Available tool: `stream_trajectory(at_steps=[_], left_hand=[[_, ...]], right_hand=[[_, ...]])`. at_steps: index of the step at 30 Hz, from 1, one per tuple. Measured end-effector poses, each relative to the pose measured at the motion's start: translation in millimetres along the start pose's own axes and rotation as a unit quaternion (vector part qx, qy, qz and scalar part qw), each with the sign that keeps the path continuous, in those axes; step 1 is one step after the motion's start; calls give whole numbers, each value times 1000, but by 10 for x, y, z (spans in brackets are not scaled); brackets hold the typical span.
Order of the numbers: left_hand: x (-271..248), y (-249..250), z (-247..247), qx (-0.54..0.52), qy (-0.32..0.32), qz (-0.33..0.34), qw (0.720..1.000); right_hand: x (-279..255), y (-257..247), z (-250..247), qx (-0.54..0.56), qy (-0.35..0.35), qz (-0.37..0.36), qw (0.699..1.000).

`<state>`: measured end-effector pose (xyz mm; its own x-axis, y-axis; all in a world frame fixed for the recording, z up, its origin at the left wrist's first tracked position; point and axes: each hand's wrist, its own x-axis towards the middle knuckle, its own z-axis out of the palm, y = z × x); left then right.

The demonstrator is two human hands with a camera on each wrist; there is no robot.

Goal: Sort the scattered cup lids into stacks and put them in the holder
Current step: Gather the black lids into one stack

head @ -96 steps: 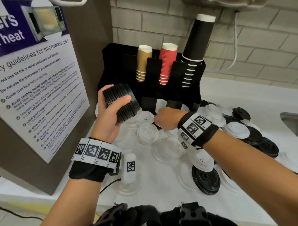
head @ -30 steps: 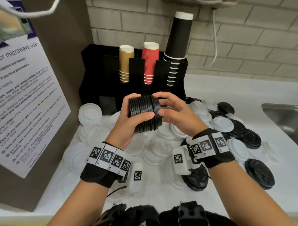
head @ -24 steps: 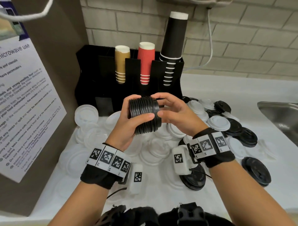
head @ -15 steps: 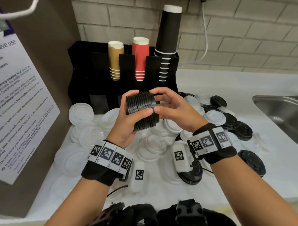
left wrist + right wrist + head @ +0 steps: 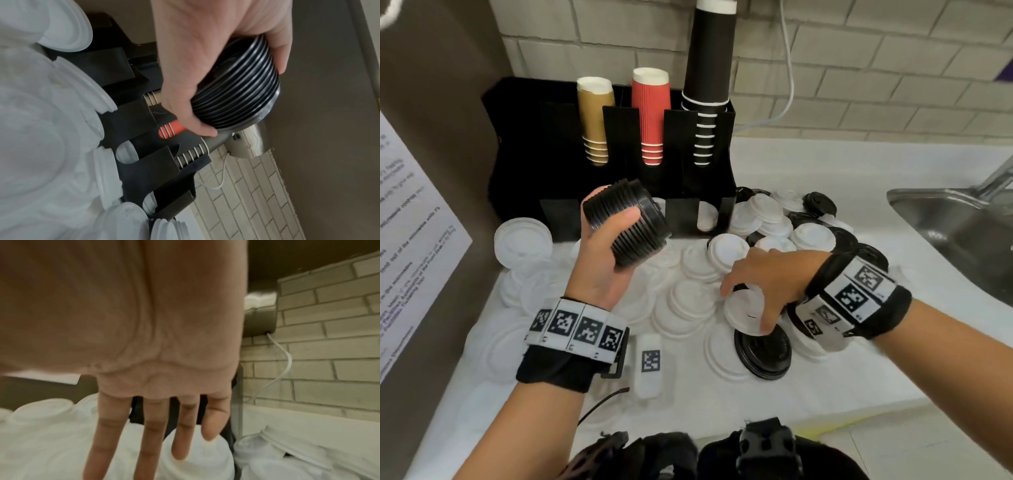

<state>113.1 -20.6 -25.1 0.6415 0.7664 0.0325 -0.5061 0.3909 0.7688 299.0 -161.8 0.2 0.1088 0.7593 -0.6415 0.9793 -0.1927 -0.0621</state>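
Note:
My left hand (image 5: 602, 260) grips a thick stack of black lids (image 5: 626, 222) held on its side above the counter, in front of the black holder (image 5: 527, 137). The left wrist view shows thumb and fingers wrapped round the black stack (image 5: 236, 91). My right hand (image 5: 756, 274) is lower and to the right, fingers spread straight over a white lid (image 5: 744, 310) that lies on a large black lid (image 5: 763, 349). In the right wrist view its fingers (image 5: 152, 426) point down at white lids (image 5: 197, 456); whether they touch is unclear.
Gold, red and black cup stacks stand in the holder, and a front slot holds white lids (image 5: 703, 216). White lids (image 5: 524, 236) and black lids (image 5: 822, 205) litter the counter. A steel sink (image 5: 955, 222) lies right, a brown appliance with a poster (image 5: 414, 240) left.
My right hand has let go of the black stack and dropped right onto the loose lids. My left hand keeps the stack and has tilted it.

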Motion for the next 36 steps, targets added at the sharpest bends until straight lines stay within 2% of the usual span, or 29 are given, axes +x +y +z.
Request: stream_trajectory(at_steps=[3,6,8,11,13,14,16,19,22,24,28,30,32,33,34,36], left_hand=[[-6,4,10,8,-15,20,1000],[-7,-8,12,15,-35,41,998],[-9,-13,11,21,-42,47,998],[-12,-27,17,28,-40,47,998],[-14,-31,15,32,-37,48,998],[-15,-28,12,33,-34,47,998],[-19,-22,3,33,-28,43,998],[-23,-22,-1,35,-23,36,998],[-12,-27,13,35,-31,35,998],[1,-39,27,35,-38,35,998],[12,-77,42,39,-45,30,998],[24,-91,54,40,-48,24,998],[34,-99,68,43,-51,20,998],[34,-116,78,45,-55,16,997],[36,-129,94,45,-59,12,997],[32,-146,130,49,-61,8,997]], right_hand=[[101,-19,91,-64,-10,9,998],[143,-21,62,-54,10,-2,998],[141,-23,-18,-16,66,-20,997],[131,-57,-133,-3,198,-38,980],[98,-78,-142,8,229,-56,972],[70,-81,-118,20,208,-68,975],[3,-82,-3,29,124,-77,989],[-47,-91,258,-59,43,-76,994],[-47,-89,473,-154,44,-74,984],[-53,-82,542,-154,49,-69,984],[-90,-44,533,-46,44,-73,995],[-132,31,438,29,83,-89,992],[-188,120,289,141,162,-107,971],[-212,150,213,211,211,-119,947],[-223,162,138,288,261,-134,911],[-204,119,26,431,353,-162,815]])
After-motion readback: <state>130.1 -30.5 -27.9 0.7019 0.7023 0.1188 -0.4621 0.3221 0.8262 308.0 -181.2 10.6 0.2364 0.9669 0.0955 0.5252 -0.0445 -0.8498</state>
